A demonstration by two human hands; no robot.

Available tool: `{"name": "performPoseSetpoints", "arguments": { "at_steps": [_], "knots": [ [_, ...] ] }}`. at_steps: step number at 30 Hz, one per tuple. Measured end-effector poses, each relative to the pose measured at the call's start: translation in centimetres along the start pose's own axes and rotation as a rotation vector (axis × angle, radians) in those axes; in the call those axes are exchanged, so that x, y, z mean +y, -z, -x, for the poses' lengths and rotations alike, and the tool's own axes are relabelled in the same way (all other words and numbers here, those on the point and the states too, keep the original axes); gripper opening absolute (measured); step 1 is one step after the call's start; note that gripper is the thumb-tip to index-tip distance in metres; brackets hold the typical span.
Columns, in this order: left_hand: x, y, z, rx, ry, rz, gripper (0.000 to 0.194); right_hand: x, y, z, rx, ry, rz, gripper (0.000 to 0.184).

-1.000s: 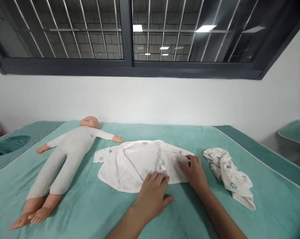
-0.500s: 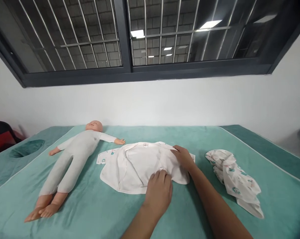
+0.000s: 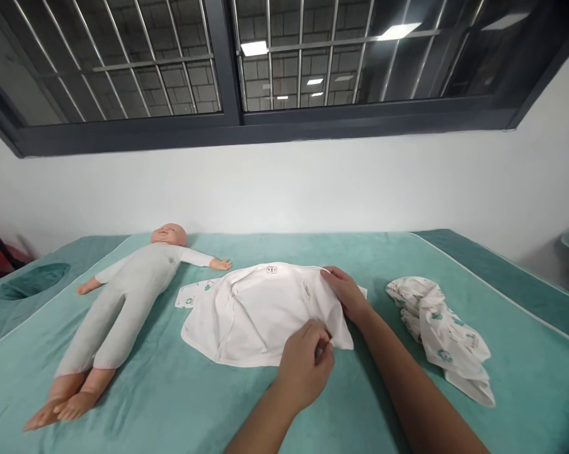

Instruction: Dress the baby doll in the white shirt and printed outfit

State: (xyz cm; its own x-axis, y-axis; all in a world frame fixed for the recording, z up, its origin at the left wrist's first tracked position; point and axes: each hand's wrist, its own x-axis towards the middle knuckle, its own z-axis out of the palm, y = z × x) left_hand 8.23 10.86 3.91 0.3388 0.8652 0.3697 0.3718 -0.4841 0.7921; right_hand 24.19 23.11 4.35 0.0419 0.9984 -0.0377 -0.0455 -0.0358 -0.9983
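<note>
A white baby shirt lies spread out on the green bed, its inner side up, with a small printed label at the neckline. One patterned sleeve sticks out at its left. My left hand is at the lower right part of the shirt, its fingers curled in a pinch on the fabric. At the upper right edge, my right hand grips the cloth, with part of the fingers hidden by the fabric. The right sleeve is mostly covered by that hand.
A baby doll in a white bodysuit lies on its back at the left. To the right is a crumpled white patterned garment. The green padded bed meets a white wall below a barred window. A round hollow is in the bed's left end.
My left hand has shifted slightly right and turned, pinching the shirt closer to its right edge. My right hand has moved to the shirt's upper edge. The view has tilted slightly.
</note>
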Motion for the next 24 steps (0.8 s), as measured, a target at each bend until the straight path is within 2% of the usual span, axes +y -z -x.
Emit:
{"name": "performPoseSetpoints", "arguments": {
  "at_steps": [5,8,10,16,20,24],
  "knots": [
    [0.1,0.0,0.0,-0.095,0.02,-0.123,0.01,0.3,-0.2,-1.3,-0.013,0.044,0.094,0.032],
    [0.2,-0.3,-0.1,-0.121,-0.015,-0.294,0.031,0.5,0.0,-1.9,0.0,0.03,0.171,0.028],
    [0.2,-0.6,-0.2,-0.163,-0.057,-0.4,0.036,0.7,0.2,-2.4,0.023,0.014,0.2,0.026],
    [-0.3,-1.2,0.4,-0.187,-0.215,-0.503,0.014,1.2,0.2,-3.4,0.062,-0.014,0.23,0.024],
    [-0.2,-1.1,0.9,-0.142,-0.326,-0.468,0.014,1.3,0.1,-3.1,0.12,0.02,0.196,0.027],
    [0.0,-1.0,1.1,-0.12,-0.378,-0.477,0.015,1.0,0.2,-2.5,0.077,-0.009,0.118,0.03]
  ]
}}
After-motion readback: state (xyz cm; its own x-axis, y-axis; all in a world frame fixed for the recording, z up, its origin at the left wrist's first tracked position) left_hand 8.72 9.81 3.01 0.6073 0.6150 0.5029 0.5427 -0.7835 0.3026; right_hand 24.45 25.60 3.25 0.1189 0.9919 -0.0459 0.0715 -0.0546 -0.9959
